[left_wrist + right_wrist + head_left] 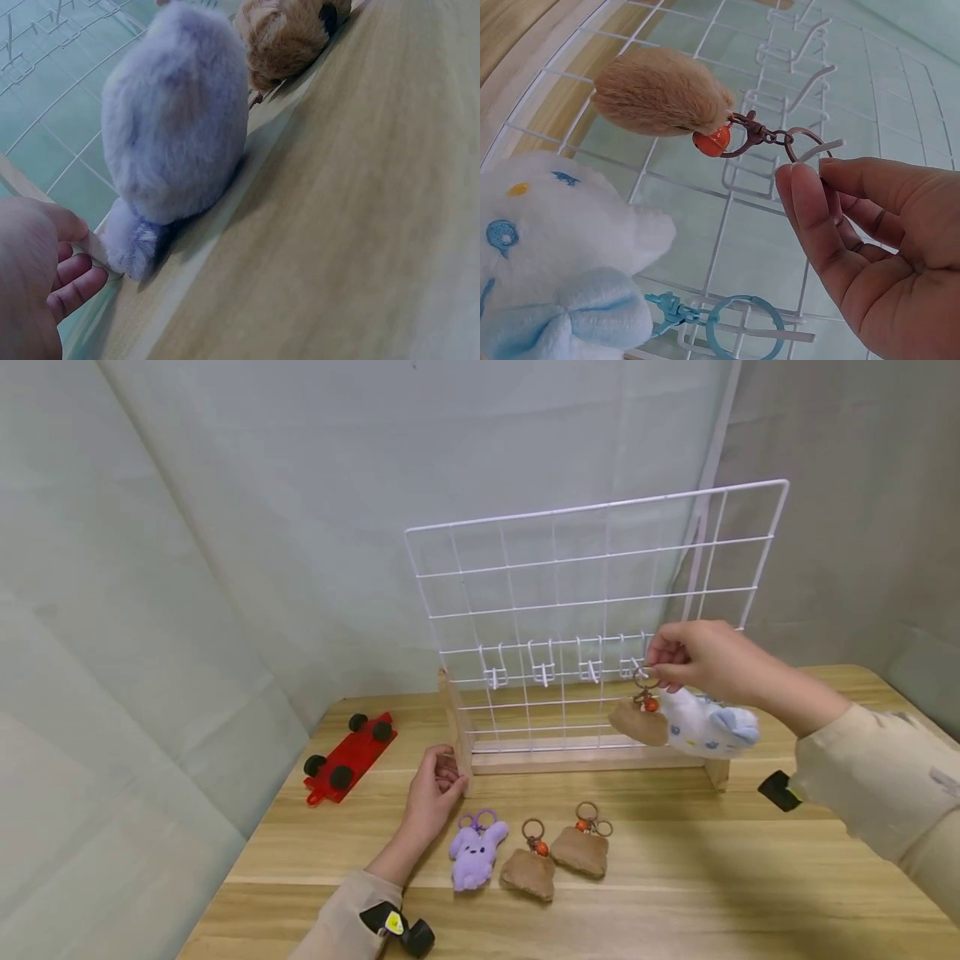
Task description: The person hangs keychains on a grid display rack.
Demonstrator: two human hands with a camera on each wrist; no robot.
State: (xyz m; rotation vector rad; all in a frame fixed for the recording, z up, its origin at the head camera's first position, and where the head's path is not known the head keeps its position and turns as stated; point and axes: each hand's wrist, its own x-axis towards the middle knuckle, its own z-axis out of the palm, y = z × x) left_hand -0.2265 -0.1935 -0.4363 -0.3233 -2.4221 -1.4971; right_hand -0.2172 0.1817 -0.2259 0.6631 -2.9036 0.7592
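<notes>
My right hand (pixel 705 658) pinches the metal ring (pixel 804 142) of a brown plush keychain (pixel 660 91) with an orange bell (pixel 711 140). That ring is at a hook of the white wire grid rack (pixel 555 560), and the hook's tip crosses the ring in the right wrist view. Beside it, a white plush keychain (pixel 705 727) with a blue bow hangs by its blue ring (pixel 744 328) from the neighbouring hook. My left hand (pixel 431 789) grips the left wooden foot (pixel 462 760) of the rack between thumb and fingers.
A purple plush keychain (pixel 474 858) lies in front of the rack, with two brown plush keychains (pixel 529 872) to its right. A red toy vehicle base with black wheels (pixel 351 760) lies at the left on the wooden table (pixel 675 893). Three hooks (pixel 543 672) further left hold nothing.
</notes>
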